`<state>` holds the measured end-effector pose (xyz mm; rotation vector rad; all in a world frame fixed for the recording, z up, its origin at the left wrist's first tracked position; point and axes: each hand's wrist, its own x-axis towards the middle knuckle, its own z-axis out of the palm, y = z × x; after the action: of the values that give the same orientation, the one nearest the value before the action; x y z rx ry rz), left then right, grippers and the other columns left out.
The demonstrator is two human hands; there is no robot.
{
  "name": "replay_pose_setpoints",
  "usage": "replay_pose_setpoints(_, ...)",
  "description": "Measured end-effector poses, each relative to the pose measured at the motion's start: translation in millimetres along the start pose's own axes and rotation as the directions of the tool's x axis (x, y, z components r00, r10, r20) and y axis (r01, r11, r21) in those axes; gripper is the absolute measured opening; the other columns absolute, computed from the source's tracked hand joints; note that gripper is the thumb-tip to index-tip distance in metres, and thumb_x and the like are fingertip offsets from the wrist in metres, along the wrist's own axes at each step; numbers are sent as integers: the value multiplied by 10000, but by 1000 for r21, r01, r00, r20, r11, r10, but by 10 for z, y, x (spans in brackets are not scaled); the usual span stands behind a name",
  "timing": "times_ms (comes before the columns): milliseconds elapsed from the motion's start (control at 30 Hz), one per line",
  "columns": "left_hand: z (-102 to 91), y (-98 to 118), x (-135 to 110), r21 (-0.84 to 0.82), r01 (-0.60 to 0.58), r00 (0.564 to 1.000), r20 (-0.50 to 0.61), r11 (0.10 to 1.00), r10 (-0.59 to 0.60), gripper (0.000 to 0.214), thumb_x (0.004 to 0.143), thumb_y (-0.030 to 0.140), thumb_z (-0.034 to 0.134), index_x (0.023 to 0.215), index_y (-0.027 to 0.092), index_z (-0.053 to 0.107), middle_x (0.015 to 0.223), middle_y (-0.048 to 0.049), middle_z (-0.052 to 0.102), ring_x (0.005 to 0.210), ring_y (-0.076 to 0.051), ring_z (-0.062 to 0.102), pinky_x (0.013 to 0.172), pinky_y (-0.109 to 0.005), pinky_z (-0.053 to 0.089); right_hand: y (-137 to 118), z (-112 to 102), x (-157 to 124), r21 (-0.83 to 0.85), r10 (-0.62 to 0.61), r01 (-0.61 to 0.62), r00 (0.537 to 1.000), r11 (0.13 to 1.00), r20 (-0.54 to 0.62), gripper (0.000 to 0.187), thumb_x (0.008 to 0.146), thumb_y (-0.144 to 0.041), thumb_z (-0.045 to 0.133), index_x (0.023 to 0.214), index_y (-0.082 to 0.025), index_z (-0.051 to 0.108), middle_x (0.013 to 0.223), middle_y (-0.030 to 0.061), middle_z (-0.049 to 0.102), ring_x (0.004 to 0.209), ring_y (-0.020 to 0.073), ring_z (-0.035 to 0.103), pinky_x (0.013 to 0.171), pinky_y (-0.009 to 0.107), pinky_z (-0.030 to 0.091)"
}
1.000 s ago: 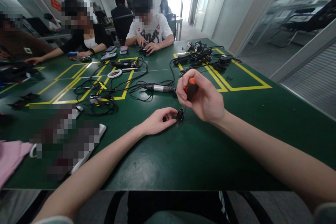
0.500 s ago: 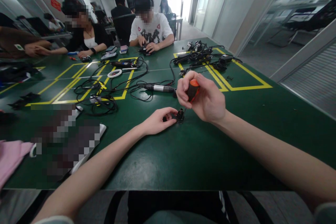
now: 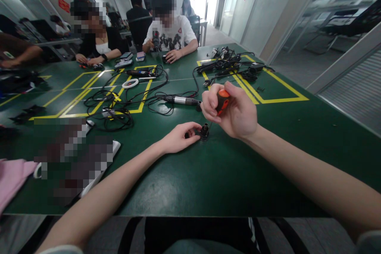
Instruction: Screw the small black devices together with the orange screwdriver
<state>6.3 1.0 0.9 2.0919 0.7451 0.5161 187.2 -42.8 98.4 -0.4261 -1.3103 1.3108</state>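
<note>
My right hand (image 3: 230, 109) is wrapped round the orange and black handle of a screwdriver (image 3: 223, 101), whose thin shaft points down toward a small part. That small black round part (image 3: 204, 131), with a short upright tube on top, rests on the green table. My left hand (image 3: 183, 137) lies beside it on the table, with thumb and fingertips closed on its left side. The screwdriver's tip meets the right side of the black part or lies just behind it; I cannot tell which.
Behind my hands lies a silver and black cylindrical tool (image 3: 180, 100) with a cable. Tangled black cables (image 3: 223, 63) lie in yellow-taped areas. A white ring (image 3: 130, 83) is farther left. Pixelated flat objects (image 3: 86, 170) lie at left. Across the table sits a co-worker (image 3: 171, 31).
My right hand has turned the screwdriver handle slightly and shifted a little to the right. My left hand stays put. Across the table, a co-worker has raised a dark tool.
</note>
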Motion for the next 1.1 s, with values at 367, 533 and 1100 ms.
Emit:
replay_pose_setpoints(367, 26, -16, 5, -25, -1, 1000, -3, 1000, 1, 300, 971, 254, 670, 1247, 141, 698, 870, -10, 684, 773, -142, 614, 797, -277, 524, -10, -7, -30, 41, -4, 4, 1000, 999, -12, 343, 901, -497, 738, 829, -233, 533, 569, -73, 479, 440, 82, 315, 444, 231, 226)
replay_pose_setpoints(533, 56, -52, 31, -26, 1, 1000, 7, 1000, -1, 303, 966, 246, 686, 1250, 139, 696, 844, -1, 670, 756, -136, 604, 794, -275, 528, -33, -13, -31, -11, 13, -13, 1000, 1000, -28, 461, 913, -593, 717, 699, -221, 547, 590, -38, 438, 473, 105, 343, 439, 261, 257)
replay_pose_setpoints(1100, 59, -60, 39, -27, -24, 1000, 0, 999, 24, 297, 973, 254, 682, 1247, 140, 696, 869, -11, 687, 758, -131, 594, 791, -277, 531, -46, -52, -12, -36, 60, -61, 998, 998, -16, 534, 924, -713, 659, 710, -238, 545, 494, -64, 344, 430, 111, 278, 444, 274, 247)
